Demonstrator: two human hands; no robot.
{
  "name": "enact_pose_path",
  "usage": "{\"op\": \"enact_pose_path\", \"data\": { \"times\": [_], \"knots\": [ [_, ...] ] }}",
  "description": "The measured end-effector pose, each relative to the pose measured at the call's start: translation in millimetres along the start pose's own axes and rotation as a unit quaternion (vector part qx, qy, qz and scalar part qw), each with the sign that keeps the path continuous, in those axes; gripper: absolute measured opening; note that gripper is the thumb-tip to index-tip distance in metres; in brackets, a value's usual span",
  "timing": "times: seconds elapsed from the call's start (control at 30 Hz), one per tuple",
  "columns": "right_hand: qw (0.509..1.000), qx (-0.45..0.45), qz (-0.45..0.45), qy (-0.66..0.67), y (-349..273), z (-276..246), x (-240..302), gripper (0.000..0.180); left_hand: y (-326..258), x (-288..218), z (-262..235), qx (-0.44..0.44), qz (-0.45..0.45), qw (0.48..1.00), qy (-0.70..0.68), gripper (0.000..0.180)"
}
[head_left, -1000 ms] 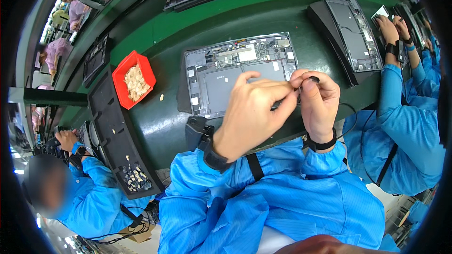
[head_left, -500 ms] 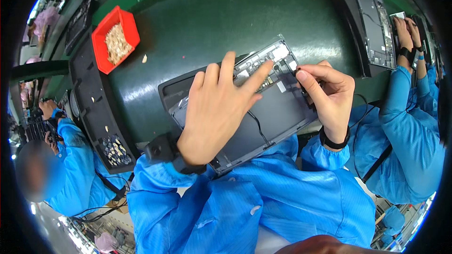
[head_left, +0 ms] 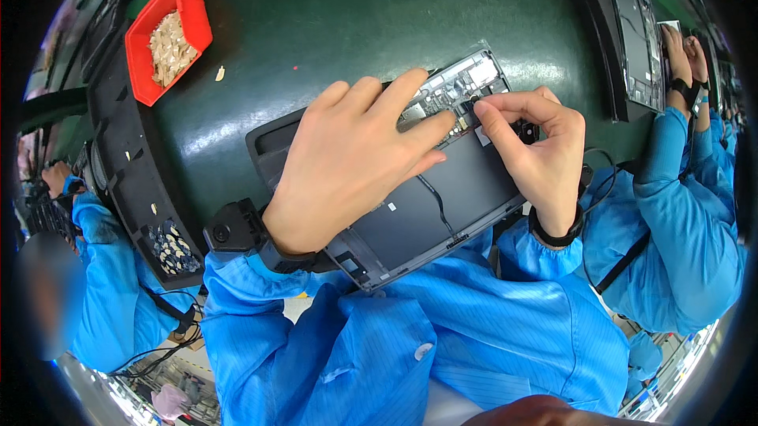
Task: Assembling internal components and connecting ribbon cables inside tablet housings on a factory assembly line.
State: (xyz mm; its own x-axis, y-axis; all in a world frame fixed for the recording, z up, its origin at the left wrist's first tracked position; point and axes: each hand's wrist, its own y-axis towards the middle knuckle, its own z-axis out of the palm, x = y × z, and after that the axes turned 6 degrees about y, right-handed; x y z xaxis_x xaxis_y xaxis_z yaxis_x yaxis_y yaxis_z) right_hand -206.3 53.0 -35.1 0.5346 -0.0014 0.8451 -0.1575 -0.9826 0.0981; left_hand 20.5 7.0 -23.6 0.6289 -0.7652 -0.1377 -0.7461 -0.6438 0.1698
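An opened laptop chassis [head_left: 395, 221] lies slanted before me, its circuit board [head_left: 438, 102] exposed along the far side. Across the bare lower half runs a black cable [head_left: 436, 201]. My left hand [head_left: 339, 150] is spread over the chassis, fingers stretched out, with the index fingertip at the board. My right hand [head_left: 537, 138] is closed in a pinch at the board's right part. A tiny dark bit shows at its thumb and index tips, too small to name. The right hand hides the chassis's right edge.
A red bin [head_left: 142, 59] of small pale pieces stands at the far left, partly over a black tray [head_left: 150, 165]. One pale piece [head_left: 220, 73] lies on the green table [head_left: 316, 15]. Another laptop chassis [head_left: 636, 39] leans on the right, near a co-worker's hands [head_left: 685, 55].
My pinched right hand has moved left and further over the board. My left hand stays spread over the chassis, slightly shifted. The whole view has shifted a little, with the bin nearer the left rim.
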Motion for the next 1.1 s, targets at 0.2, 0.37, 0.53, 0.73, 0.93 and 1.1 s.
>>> {"op": "enact_pose_path", "data": {
  "times": [0.2,0.37,0.53,0.73,0.93,1.1],
  "knots": [
    [1.0,-0.007,0.015,0.005,-2.5,1.2,2.1,0.01,-4.3,3.3,8.1,-0.04,-0.005,0.999,-0.016,0.042],
    [1.0,0.004,0.009,-0.012,-1.3,4.5,6.7,0.009,-3.9,4.2,7.4,-0.035,-0.007,0.999,-0.019,0.041],
    [1.0,0.002,-0.001,-0.023,-1.8,5.3,6.2,0.008,-4.4,2.9,7.1,-0.035,-0.009,0.999,-0.02,0.041],
    [0.999,0.0,-0.003,-0.042,-1.8,6.4,5.5,0.009,-4.6,3.0,7.9,-0.032,-0.006,0.999,-0.013,0.041],
    [0.999,0.011,-0.006,-0.044,-0.4,6.3,8.1,0.008,-5.4,3.2,7.2,-0.029,-0.008,1.0,-0.01,0.04],
    [0.999,0.018,-0.02,-0.044,1.0,7.8,6.9,0.009,-4.5,3.9,7.5,-0.037,-0.003,0.999,-0.016,0.04]
  ]
}}
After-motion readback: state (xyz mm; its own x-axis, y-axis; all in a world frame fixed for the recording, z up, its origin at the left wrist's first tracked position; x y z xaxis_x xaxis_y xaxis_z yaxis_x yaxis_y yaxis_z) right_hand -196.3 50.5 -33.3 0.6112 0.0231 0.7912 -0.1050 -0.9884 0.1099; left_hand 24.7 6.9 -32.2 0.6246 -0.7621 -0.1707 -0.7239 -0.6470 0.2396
